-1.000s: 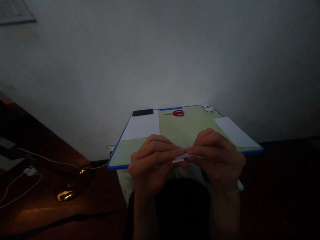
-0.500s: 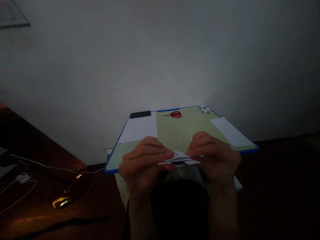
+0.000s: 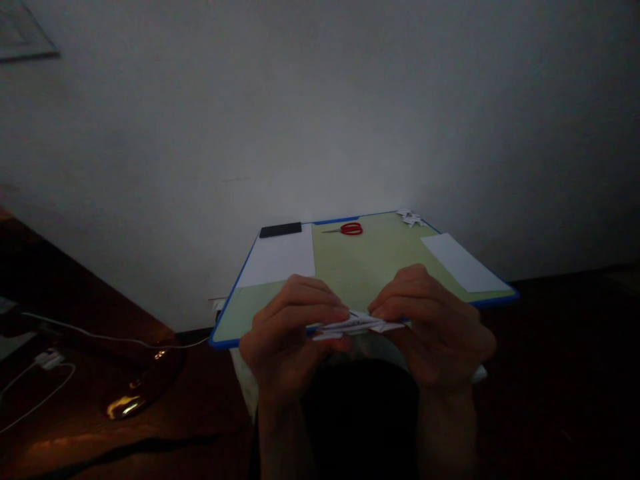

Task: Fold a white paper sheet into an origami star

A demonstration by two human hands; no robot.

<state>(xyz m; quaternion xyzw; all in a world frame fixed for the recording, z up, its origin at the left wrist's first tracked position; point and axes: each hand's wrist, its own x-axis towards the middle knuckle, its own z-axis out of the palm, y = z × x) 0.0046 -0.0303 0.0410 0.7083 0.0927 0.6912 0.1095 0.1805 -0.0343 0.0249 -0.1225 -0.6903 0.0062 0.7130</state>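
Observation:
Between both hands, over the near edge of the small table, is a folded white paper (image 3: 357,323) with pointed ends and layered creases. My left hand (image 3: 295,337) pinches its left part, thumb below and fingers on top. The right end is gripped by my right hand (image 3: 435,327), whose fingertips press on the upper side; its thumb is partly hidden. Dim light leaves the finer folds hard to make out.
The green tabletop (image 3: 350,260) has a blue rim. On it lie red-handled scissors (image 3: 350,229), a black phone-like slab (image 3: 281,230), a white sheet (image 3: 277,257), another white sheet (image 3: 463,263) and small folded paper pieces (image 3: 411,217). A white cable (image 3: 110,339) hangs at left.
The folded paper has tilted and dropped slightly, and its left flap shows lower. My right hand has shifted a little to the right, its fingertips farther in on the paper.

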